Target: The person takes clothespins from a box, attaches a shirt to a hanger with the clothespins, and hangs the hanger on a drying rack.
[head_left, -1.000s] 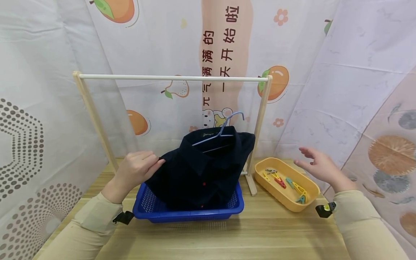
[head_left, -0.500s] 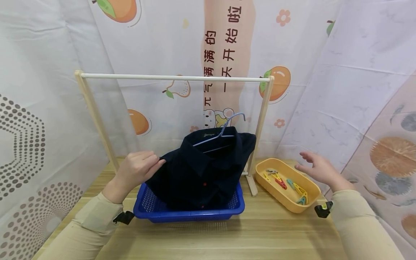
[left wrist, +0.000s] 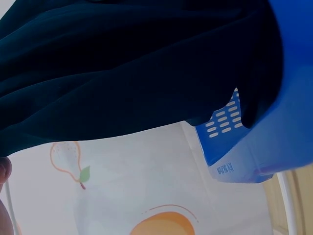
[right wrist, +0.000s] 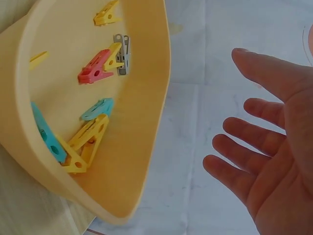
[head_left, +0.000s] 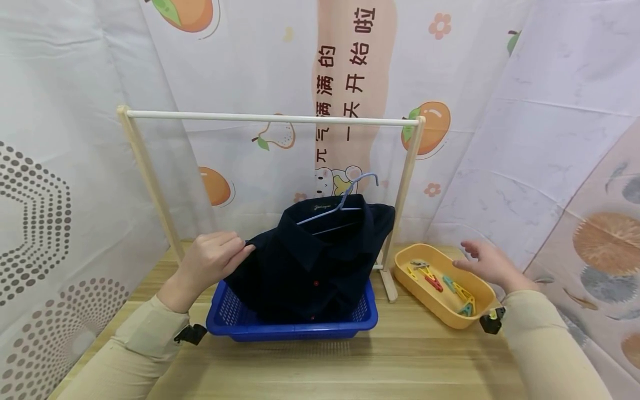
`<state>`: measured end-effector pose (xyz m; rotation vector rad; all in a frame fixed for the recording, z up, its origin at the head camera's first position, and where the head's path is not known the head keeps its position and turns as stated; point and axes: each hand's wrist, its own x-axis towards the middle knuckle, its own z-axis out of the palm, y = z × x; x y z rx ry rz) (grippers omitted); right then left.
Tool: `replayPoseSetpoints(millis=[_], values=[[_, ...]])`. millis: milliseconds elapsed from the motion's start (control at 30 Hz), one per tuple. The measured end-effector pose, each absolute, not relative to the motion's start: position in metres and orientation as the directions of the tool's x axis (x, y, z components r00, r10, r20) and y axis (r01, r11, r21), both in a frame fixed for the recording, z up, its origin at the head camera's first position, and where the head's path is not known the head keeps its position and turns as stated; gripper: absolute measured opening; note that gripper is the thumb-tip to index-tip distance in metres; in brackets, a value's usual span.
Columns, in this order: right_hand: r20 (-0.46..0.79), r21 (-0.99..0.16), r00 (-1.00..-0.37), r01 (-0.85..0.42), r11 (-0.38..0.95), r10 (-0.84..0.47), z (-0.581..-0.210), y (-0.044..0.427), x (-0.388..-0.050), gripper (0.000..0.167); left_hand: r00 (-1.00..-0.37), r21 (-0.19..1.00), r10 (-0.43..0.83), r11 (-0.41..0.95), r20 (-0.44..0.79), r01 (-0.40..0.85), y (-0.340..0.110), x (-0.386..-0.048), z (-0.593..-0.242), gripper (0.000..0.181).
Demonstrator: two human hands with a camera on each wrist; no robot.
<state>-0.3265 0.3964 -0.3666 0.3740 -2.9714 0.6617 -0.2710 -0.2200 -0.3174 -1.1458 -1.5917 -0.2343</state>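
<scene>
A dark navy shirt (head_left: 310, 266) with red buttons rests in the blue basket (head_left: 300, 332), a light blue hanger (head_left: 345, 201) inside its collar and the hook sticking up. My left hand (head_left: 207, 264) pinches the shirt's shoulder at the left; in the left wrist view the dark cloth (left wrist: 122, 88) stretches away from the fingertips at the left edge. My right hand (head_left: 492, 265) hovers beside the yellow tray (head_left: 442, 311) with fingers relaxed, holding nothing. Several clothespins, including a red one (right wrist: 95, 67), lie in that tray.
A rack with a white bar (head_left: 270, 118) and wooden posts stands behind the basket, its right foot (head_left: 388, 286) between basket and tray. Patterned curtains (head_left: 240, 61) hang behind and at both sides. The wooden table (head_left: 350, 369) extends in front.
My right hand has lowered slightly toward the yellow tray. The head view has shifted a little. My left hand keeps its pinch on the shirt.
</scene>
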Motion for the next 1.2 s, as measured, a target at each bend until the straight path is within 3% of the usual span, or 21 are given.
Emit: replayPoseSetpoints(millis=[433,1200], values=[[0.060,-0.439,-0.983,-0.183,0.880,-0.174,-0.389,0.403,-0.325,0.081,0.070,-0.395,0.543,0.510,0.837,0.764,-0.220,-0.270,-0.318,0.048],[-0.012,-0.414,-0.980,-0.174,0.894,-0.197,-0.419,0.406,-0.333,0.064,0.059,-0.388,0.548,0.509,0.834,0.768,-0.223,-0.271,-0.321,0.049]])
